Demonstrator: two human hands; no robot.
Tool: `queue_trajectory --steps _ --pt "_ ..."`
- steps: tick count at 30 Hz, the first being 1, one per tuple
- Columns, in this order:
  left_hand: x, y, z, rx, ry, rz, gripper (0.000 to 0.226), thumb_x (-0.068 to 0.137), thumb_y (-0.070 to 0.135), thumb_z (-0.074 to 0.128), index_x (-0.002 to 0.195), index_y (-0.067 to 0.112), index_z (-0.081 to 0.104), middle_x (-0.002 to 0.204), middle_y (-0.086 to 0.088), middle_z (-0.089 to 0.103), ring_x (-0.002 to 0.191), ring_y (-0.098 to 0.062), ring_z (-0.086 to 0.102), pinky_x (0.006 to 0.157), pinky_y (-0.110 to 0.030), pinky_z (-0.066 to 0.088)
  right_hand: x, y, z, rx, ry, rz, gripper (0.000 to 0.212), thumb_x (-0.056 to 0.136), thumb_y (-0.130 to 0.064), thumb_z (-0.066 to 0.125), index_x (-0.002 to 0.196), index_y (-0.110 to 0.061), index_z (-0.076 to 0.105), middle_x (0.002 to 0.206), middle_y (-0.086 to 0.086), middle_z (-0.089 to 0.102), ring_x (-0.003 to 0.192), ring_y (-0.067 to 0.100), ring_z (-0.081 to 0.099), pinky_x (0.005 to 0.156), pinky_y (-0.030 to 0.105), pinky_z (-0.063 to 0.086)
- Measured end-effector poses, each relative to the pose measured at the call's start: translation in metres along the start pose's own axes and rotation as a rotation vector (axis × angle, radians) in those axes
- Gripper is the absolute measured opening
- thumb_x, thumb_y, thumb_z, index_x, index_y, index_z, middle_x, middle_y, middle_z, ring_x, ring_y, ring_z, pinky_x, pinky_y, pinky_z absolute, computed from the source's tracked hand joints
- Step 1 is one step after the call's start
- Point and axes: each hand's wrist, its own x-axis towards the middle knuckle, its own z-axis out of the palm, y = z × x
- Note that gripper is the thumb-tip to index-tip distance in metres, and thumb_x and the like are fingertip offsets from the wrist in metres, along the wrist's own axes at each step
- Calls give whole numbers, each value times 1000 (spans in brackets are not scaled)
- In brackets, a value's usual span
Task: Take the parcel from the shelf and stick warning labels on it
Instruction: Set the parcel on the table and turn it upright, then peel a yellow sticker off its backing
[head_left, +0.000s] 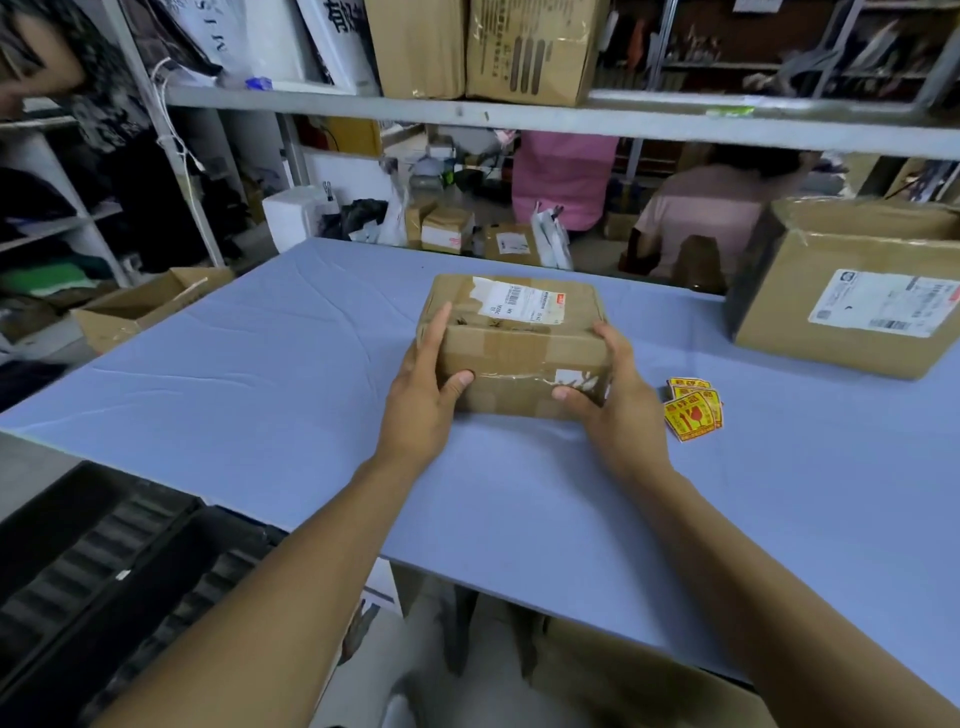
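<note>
A small taped cardboard parcel (519, 343) with a white shipping label on top rests on the blue table (260, 374). My left hand (423, 395) grips its left end, fingers up the side and thumb on the front face. My right hand (613, 400) grips its right end the same way. A small stack of yellow and red warning labels (693, 410) lies on the table just right of my right hand, not touched.
A larger cardboard box (841, 296) with a shipping label stands at the table's right. A metal shelf (519, 117) with boxes runs overhead. An open carton (140, 306) sits left of the table. Two people sit behind the table among small parcels.
</note>
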Motion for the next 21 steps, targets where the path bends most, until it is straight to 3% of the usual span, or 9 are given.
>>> queue_trajectory --steps 4,7,9,11,13,15,17,21 --pt "-3 5 3 10 5 -27 87 97 19 57 151 52 -2 166 0 13 151 -21 21 113 -41 33 -2 0 -1 18 -18 3 85 84 -28 75 149 -39 22 119 -12 57 104 15 59 88 34 50" --pt "-20 16 7 78 -33 -69 98 93 27 63 151 46 -14 167 -7 -9 154 -23 9 109 -44 36 -16 0 -7 -24 -78 -2 104 82 -18 75 152 -45 3 139 -2 55 114 18 62 89 32 50" --pt "-38 27 11 150 -62 -126 99 93 39 61 149 46 -21 165 -12 -19 153 -32 11 107 -49 38 -32 1 -17 -96 -99 -43 107 82 -17 75 155 -38 0 158 -2 36 133 22 50 91 30 45" --pt "-60 39 17 244 -89 -129 96 94 49 55 149 44 -23 163 -14 -21 150 -39 13 108 -53 36 -50 4 -32 -164 -116 -99 105 82 -19 76 157 -26 3 163 -11 18 144 22 36 99 30 42" --pt "-81 54 26 348 -131 -94 93 94 52 51 150 41 -23 163 -15 -21 149 -42 10 112 -54 32 -66 8 -49 -187 -120 -84 102 83 -21 75 157 -23 5 161 -14 16 146 23 33 104 37 43" --pt "-97 65 36 428 -196 -54 88 96 53 47 151 41 -21 164 -15 -17 149 -42 9 115 -53 27 -78 13 -65 -171 -102 -19 102 83 -22 75 157 -24 5 162 -3 24 144 23 38 99 36 46" --pt "-103 72 45 479 -293 -24 84 97 55 43 152 40 -18 165 -16 -5 149 -39 13 118 -48 22 -85 19 -79 -155 -77 34 102 82 -21 76 157 -23 7 159 4 32 137 25 46 94 34 46" --pt "-96 79 59 561 -441 57 80 96 57 41 157 28 -1 164 -10 21 151 -30 17 123 -40 15 -87 34 -101 -123 -20 128 98 82 -21 76 156 -24 11 143 10 46 116 30 57 95 43 49"
